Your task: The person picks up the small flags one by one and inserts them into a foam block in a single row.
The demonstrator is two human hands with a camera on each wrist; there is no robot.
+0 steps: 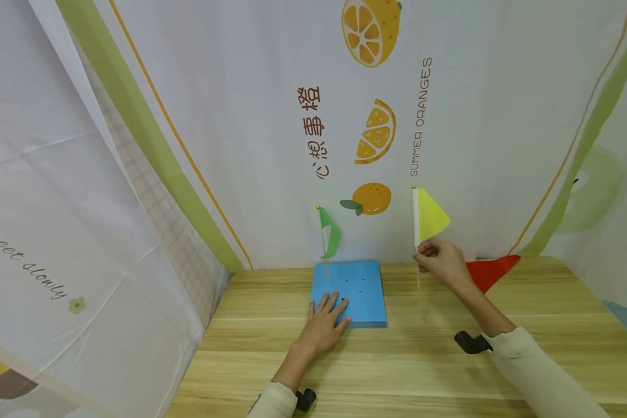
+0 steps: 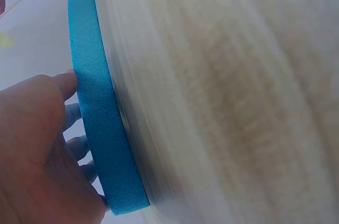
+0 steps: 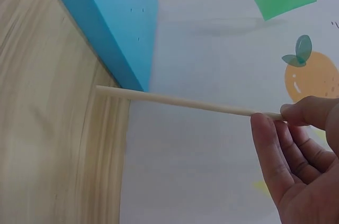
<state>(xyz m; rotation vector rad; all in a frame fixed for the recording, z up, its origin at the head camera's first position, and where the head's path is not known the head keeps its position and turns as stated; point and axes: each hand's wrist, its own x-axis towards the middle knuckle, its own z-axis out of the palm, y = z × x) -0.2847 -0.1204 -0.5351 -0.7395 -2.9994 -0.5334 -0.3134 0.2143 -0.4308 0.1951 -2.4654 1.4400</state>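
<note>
A blue foam block (image 1: 368, 305) with several small holes in its top lies on the table. My left hand (image 1: 321, 328) rests on its near left part with fingers spread; the left wrist view shows the thumb at the block's edge (image 2: 100, 107). Upright in the block's far left corner stands a green flag (image 1: 332, 235) on a thin stick. My right hand (image 1: 441, 261) pinches the wooden stick (image 3: 185, 103) of a yellow flag (image 1: 431, 216) between thumb and fingers. That stick is nearly upright, right of the block, its lower end apart from it.
A red flag (image 1: 491, 271) lies at the table's back right, partly behind my right hand. Behind the wooden table (image 1: 397, 371) hangs a white curtain (image 1: 240, 116) printed with oranges. A black camera mount (image 1: 470, 342) sticks out from my right wrist, another (image 1: 306, 400) from my left.
</note>
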